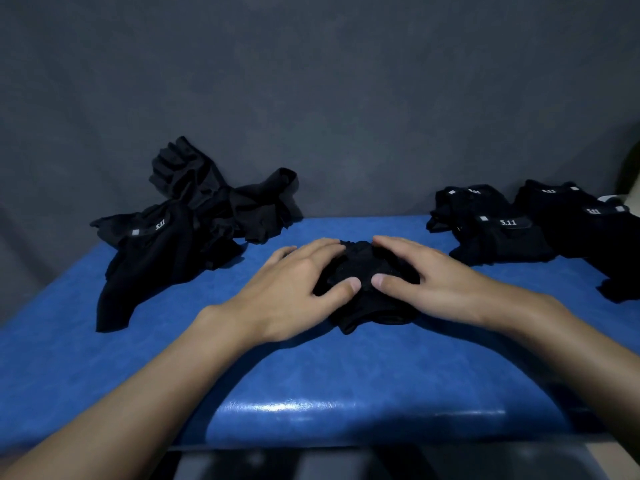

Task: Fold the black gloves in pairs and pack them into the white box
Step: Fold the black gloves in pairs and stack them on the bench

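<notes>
A bunched black glove pair (369,296) lies in the middle of the blue table (311,375). My left hand (298,289) rests on its left side and my right hand (426,278) on its right side, fingers laid flat over it and the two thumbs almost meeting on top. A loose heap of unfolded black gloves (187,223) lies at the back left. Folded black gloves with white 5.11 labels (502,226) are stacked at the back right. A sliver of something white (614,199) shows behind that stack at the right edge.
A grey cloth backdrop (311,98) hangs right behind the table. The table's glossy front edge (346,410) is close to me, with bare blue surface between it and my hands.
</notes>
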A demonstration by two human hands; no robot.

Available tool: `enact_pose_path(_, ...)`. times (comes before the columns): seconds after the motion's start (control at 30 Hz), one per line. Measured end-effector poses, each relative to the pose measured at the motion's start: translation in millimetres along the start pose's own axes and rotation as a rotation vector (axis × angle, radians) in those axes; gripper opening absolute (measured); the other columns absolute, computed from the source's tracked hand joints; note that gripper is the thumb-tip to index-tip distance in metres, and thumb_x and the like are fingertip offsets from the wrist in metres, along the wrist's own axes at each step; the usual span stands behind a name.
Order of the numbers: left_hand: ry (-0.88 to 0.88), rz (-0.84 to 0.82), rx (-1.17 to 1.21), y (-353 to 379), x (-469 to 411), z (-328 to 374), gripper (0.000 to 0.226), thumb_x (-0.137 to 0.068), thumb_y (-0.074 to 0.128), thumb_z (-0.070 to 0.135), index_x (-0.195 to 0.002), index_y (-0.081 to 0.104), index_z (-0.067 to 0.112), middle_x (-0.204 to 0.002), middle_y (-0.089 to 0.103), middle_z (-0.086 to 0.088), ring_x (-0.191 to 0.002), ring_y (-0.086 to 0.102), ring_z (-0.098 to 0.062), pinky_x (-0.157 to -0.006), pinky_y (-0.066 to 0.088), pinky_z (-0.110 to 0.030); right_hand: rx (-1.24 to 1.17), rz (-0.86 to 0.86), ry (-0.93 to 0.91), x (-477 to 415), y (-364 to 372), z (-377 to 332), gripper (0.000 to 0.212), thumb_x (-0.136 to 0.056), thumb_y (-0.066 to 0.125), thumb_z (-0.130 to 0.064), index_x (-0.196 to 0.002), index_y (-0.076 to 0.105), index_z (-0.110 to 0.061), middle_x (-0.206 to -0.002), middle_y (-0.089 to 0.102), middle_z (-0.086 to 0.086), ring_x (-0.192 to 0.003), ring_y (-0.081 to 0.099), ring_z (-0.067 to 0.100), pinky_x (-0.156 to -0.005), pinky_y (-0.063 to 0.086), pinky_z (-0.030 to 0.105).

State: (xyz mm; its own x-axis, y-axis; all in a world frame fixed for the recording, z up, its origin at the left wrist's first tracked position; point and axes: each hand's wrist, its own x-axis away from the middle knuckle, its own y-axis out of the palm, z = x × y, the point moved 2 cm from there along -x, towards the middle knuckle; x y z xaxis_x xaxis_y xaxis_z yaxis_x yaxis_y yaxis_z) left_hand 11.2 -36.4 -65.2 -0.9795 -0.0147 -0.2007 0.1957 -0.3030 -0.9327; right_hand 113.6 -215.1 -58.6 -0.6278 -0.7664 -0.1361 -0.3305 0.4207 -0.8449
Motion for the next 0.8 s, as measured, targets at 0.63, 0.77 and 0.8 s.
enact_pose_path(0.63,-0.027,0.107,-0.032,-26.5,0.6,-24.0,0.087,-0.077,0.023,0.08,-0.149,0.036,0.033,-0.159,0.031,0.013,-0.147,0.02,0.0,-0.122,0.015,-0.041,-0.029,0.093,-0.057,-12.4,-7.8,-6.0,0.055,-0.089,0.056,-0.047,-0.139,0.049,-0.027,-0.139,0.044,-0.021,-0.131,0.037,-0.005,-0.114,0.026,0.021)
enact_pose_path(0.77,-0.106,0.301,-0.205,-61.6,4.7,-50.8,0.072,-0.086,0.026,0.068,-0.143,0.045,0.028,-0.15,0.044,0.009,-0.146,0.026,-0.008,-0.124,0.009,-0.043,-0.043,0.121,-0.113,-41.2,-7.4,-27.3,0.039,-0.092,0.059,-0.039,-0.128,0.057,-0.026,-0.13,0.053,-0.019,-0.125,0.046,-0.001,-0.109,0.033,0.023)
enact_pose_path(0.8,-0.142,0.325,-0.257,-67.4,5.9,-60.2,0.069,-0.089,0.026,0.065,-0.143,0.045,0.027,-0.148,0.046,0.008,-0.146,0.029,-0.01,-0.124,0.007,-0.045,-0.032,0.116,-0.137,-50.2,-5.5,-34.5,0.038,-0.092,0.059,-0.036,-0.128,0.058,-0.025,-0.13,0.052,-0.017,-0.124,0.047,0.0,-0.108,0.033,0.021)
